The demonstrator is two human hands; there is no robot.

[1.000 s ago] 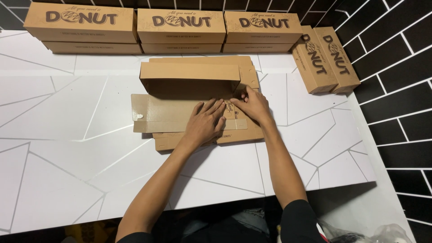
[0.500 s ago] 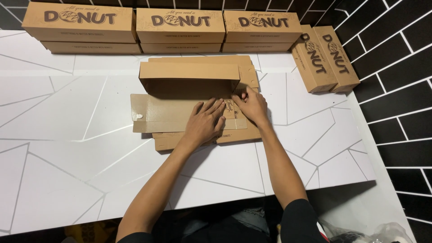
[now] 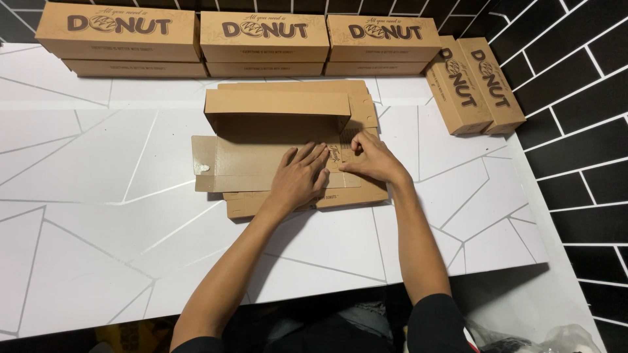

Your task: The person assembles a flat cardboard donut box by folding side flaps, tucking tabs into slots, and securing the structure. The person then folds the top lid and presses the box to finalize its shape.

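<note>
Cardboard box (image 3: pixel 275 140), half-folded, at the middle of the white bench (image 3: pixel 85 170).
Brown flat panels are pressed down by the spread left hand (image 3: pixel 297 176); a small flap is pinched by the right hand (image 3: pixel 369 160). Finished boxes (image 3: pixel 265 36) are lined behind.

The left hand (image 3: pixel 299 176) lies flat over the middle of a half-folded cardboard box (image 3: pixel 275 127), hiding the panel beneath its palm. At three o'clock from it, the right hand (image 3: pixel 371 162) covers a small flap — whether its fingertips pinch it cannot be told. Flat sheets under the box show only their edges. At twelve o'clock, the finished boxes (image 3: pixel 261 36) hide the lower stack's lids. At five o'clock, a crumpled clear bag (image 3: pixel 562 338) is cut off by the frame's edge.
</note>
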